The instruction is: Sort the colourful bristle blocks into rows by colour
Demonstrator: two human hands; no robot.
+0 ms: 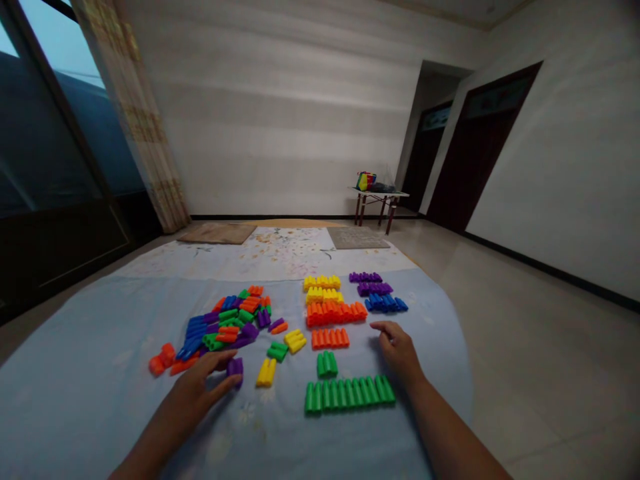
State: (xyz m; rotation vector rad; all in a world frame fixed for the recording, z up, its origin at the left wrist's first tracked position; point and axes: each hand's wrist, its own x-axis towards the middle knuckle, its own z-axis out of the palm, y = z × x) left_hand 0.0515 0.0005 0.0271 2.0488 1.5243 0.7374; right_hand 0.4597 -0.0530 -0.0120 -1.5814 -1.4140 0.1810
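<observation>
My left hand [203, 387] has its thumb and fingers around a purple ribbed plastic piece [235, 371], low over the cloth. Left of centre lies a mixed pile of green, blue, orange and purple pieces [230, 319]. Two yellow pieces [267, 373] and a small green piece [277, 351] rest just right of that hand. My right hand [397, 347] holds nothing; its index finger stretches toward the long orange row [336, 313]. Nearer to me are a shorter orange row [330, 339], a short green block [327, 364] and a long green row [350, 395].
Yellow rows [323, 288], purple rows [374, 289] and a blue row [386, 303] sit farther back on the blue tablecloth [125, 373]. Two flat mats [217, 233] lie at the table's far end. A small side table [380, 194] stands by the wall.
</observation>
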